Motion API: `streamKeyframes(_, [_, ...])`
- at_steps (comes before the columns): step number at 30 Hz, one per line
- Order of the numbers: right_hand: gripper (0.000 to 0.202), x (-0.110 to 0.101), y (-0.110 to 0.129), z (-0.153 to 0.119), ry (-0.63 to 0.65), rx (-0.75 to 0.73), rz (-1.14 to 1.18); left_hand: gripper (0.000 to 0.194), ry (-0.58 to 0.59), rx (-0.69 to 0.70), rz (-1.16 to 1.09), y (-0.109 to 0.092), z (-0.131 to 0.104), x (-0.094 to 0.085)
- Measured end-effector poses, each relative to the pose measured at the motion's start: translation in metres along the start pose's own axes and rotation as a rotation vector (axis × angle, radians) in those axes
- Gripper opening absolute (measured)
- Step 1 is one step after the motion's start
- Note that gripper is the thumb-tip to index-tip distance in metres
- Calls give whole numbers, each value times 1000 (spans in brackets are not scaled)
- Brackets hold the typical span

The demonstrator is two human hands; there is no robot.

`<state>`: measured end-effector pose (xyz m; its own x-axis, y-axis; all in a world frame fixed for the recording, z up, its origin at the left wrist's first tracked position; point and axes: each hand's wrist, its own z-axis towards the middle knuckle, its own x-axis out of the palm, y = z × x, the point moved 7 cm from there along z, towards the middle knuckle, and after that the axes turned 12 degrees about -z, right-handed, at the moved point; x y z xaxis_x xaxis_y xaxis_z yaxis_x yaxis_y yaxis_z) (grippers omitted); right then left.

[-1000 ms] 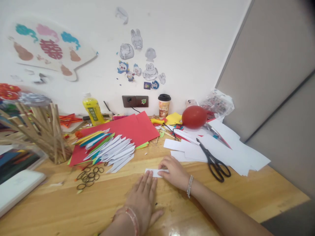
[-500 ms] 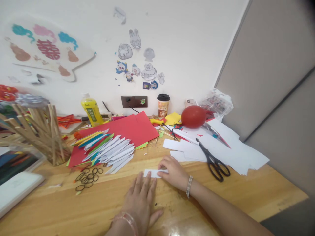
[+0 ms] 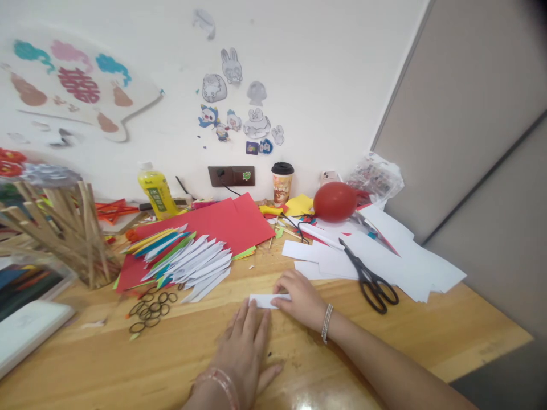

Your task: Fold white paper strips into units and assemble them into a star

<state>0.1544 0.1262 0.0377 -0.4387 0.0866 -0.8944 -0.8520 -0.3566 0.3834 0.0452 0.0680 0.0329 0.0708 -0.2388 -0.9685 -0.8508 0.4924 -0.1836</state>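
Observation:
A small strip of white paper (image 3: 261, 300) lies on the wooden table between my hands. My left hand (image 3: 243, 350) rests flat with fingers stretched out, its fingertips on the strip's left end and near edge. At the strip's right end, my right hand (image 3: 301, 302) has curled fingers closed on the paper, thumb on top; the part under the fingers is hidden. Folded white paper strips (image 3: 203, 265) lie in a row to the left, beside coloured ones (image 3: 164, 247), on red sheets (image 3: 217, 222). Black scissors (image 3: 370, 279) lie right of my right hand.
Black rubber bands (image 3: 151, 310) lie at left, near a container of wooden sticks (image 3: 92, 239). A yellow drink bottle (image 3: 158, 193), a paper cup (image 3: 282, 185) and a red balloon (image 3: 335, 202) stand along the wall. White sheets (image 3: 393, 262) spread at right. A white case (image 3: 32, 336) sits at far left.
The view has shifted slightly, so everything sits a little further left. Both hands stay at the white paper strip, with almost no visible movement.

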Motion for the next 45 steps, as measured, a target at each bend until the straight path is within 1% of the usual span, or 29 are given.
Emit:
streamKeyframes(5, [14, 0, 0, 0, -8, 4, -9, 69, -4, -6, 4, 2, 1, 3])
streamKeyframes(9, [13, 1, -1, 0, -1, 14, -16, 70, -9, 13, -19, 5, 3, 12])
streamKeyframes(12, [13, 2, -1, 0, -9, 15, -24, 73, -33, 30, -2, 6, 5, 17])
streamKeyframes(19, [22, 4, 1, -1, -25, 6, -99, 72, -24, 70, 18, 5, 4, 15])
streamKeyframes(23, [24, -1, -5, -5, -20, -14, -161, 74, -52, 81, 28, 8, 4, 16])
streamKeyframes(27, [27, -9, -17, -11, 65, -87, -150, 73, -23, 72, 41, 8, 3, 16])
streamKeyframes(29, [27, -15, -22, -13, 132, -147, -108, 72, -44, 67, 41, 7, 1, 14])
streamKeyframes(31, [28, -21, -27, -13, 189, -165, -57, 72, -75, 71, 34, 6, 1, 13])
streamKeyframes(34, [27, -26, -29, -12, 247, -188, 36, 75, -62, 74, 27, 7, 2, 18])
streamKeyframes(36, [20, -26, -27, -10, 233, -170, 99, 76, -37, 78, 26, 8, 4, 21])
streamKeyframes(37, [12, -26, -28, -8, 203, -121, 119, 76, -32, 77, 26, 8, 5, 22])
streamKeyframes(38, [10, -24, -28, -7, 169, -88, 108, 76, -28, 77, 25, 8, 5, 21])
streamKeyframes(40, [23, -21, -24, -5, 113, -84, 11, 75, -29, 78, 21, 9, 6, 19])
streamKeyframes(42, [34, -15, -23, -5, 124, -86, -46, 75, -42, 75, 20, 12, 5, 15])
streamKeyframes(45, [34, -12, -25, -6, 152, -116, -58, 65, -110, 35, 74, 23, 4, 5])
